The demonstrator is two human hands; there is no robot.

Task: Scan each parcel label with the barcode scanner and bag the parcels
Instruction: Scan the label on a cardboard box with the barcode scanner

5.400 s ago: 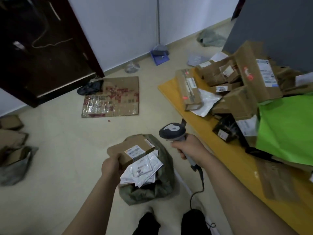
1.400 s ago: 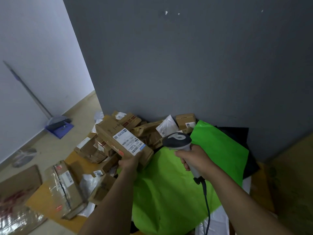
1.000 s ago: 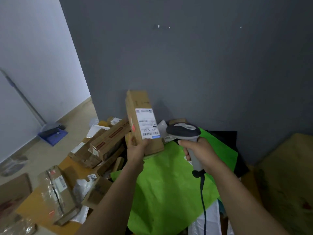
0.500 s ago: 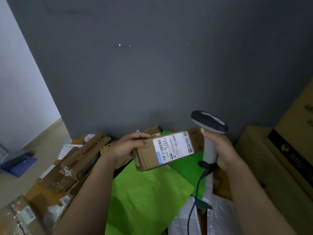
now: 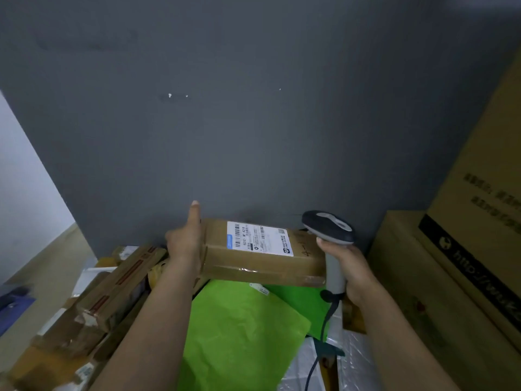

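Of the left hand [image 5: 184, 244] only the back and one raised finger show; its other fingers are hidden behind the left end of the parcel [image 5: 262, 263]. The parcel's right end passes behind the barcode scanner [image 5: 328, 228], whose handle is partly covered by the right hand [image 5: 349, 267]; its scanning window faces away. The small print of the label [image 5: 259, 241] is too small to read. The cable [image 5: 324, 327] runs out of view at the bottom edge. The green bag [image 5: 239, 340] lies partly under the parcel and the left forearm. The large cartons [image 5: 451, 292] are cut by the right edge, their print blurred. A blue thing [image 5: 12, 303] at the left edge cannot be identified.
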